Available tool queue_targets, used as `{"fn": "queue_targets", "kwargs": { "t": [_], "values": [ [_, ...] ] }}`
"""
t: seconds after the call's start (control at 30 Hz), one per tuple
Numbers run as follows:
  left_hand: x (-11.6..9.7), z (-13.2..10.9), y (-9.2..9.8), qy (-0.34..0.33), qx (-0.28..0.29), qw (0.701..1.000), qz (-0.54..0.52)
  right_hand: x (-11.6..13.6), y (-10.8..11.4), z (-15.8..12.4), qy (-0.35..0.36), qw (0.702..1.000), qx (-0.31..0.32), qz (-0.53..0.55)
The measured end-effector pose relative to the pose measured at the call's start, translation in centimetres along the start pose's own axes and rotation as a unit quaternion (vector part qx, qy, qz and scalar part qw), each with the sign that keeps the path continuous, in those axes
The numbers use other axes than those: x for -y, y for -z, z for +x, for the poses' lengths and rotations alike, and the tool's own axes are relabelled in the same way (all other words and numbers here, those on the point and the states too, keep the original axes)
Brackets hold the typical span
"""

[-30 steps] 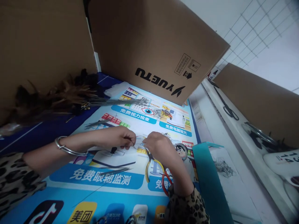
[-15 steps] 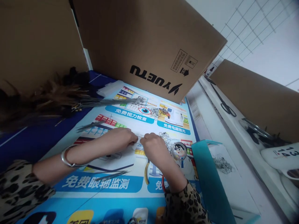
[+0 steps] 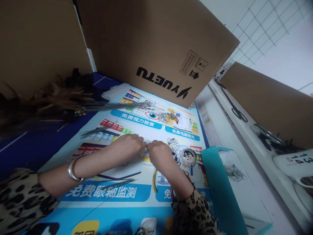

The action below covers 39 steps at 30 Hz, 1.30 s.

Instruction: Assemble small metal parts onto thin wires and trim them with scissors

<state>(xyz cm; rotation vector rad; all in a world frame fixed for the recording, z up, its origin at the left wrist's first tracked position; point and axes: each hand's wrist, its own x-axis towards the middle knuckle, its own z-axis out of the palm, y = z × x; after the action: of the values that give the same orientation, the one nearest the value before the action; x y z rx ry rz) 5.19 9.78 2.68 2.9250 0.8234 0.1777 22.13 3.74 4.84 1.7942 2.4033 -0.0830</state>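
Observation:
My left hand (image 3: 130, 146) and my right hand (image 3: 160, 153) meet over the middle of a printed poster (image 3: 149, 207), fingertips almost touching. The fingers of both are closed in a pinch; whatever lies between them is too small to make out. A pile of small dark wire loops (image 3: 174, 145) lies just beyond my right hand. Thin grey wires (image 3: 117, 184) rest on the poster below my left forearm, and a short bundle (image 3: 94, 131) lies above it. A longer wire bundle (image 3: 117, 106) stretches across the poster's far part.
A large cardboard box (image 3: 156, 42) stands behind the poster. Brown feathers (image 3: 58, 98) lie at the left. On the right are a teal-edged box (image 3: 223, 192) with tangled wire pieces (image 3: 233, 171), scissors (image 3: 236, 111) and a white mug (image 3: 294, 164). A yellow curved piece (image 3: 154, 181) lies near my right wrist.
My left hand has shifted slightly right and turned, its knuckles now more upward, and its fingertips are closer to my right hand. My right hand has barely moved.

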Motion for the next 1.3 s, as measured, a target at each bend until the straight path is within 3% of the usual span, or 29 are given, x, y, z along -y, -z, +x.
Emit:
{"fn": "queue_targets", "kwargs": {
  "t": [0.2, 0.3, 0.4, 0.53, 0.63, 0.73, 1.0, 1.3],
  "values": [
    [1.3, 0.5, -1.2, 0.044, -0.026, 0.998, -0.042, -1.2, -0.8, 0.6, -0.056, 0.988, -0.048, 0.134],
    [2.1, 0.9, -1.2, 0.084, -0.050, 0.986, -0.136, -1.9, -1.6, 1.0, -0.084, 0.952, -0.104, 0.275],
    [2.4, 1.0, -0.9, 0.146, -0.072, 0.943, -0.292, -2.2, -2.6, 1.5, -0.132, 0.869, -0.131, 0.459],
    [2.3, 1.2, -1.1, 0.218, -0.079, 0.840, -0.491, -1.8, -3.4, 1.9, -0.160, 0.704, -0.143, 0.677],
    [1.8, 1.4, -1.3, 0.223, -0.095, 0.762, -0.600, -1.2, -3.3, 2.0, -0.160, 0.637, -0.153, 0.738],
    [1.1, 1.5, -1.2, 0.228, -0.111, 0.719, -0.647, -0.8, -3.3, 2.0, -0.165, 0.609, -0.166, 0.758],
    [0.2, 1.3, -1.2, 0.236, -0.116, 0.650, -0.713, 0.1, -3.9, 2.2, -0.170, 0.571, -0.189, 0.781],
    [0.2, 1.3, -2.4, 0.221, -0.129, 0.636, -0.728, 0.6, -3.8, 2.2, -0.180, 0.551, -0.191, 0.793]
  ]
}}
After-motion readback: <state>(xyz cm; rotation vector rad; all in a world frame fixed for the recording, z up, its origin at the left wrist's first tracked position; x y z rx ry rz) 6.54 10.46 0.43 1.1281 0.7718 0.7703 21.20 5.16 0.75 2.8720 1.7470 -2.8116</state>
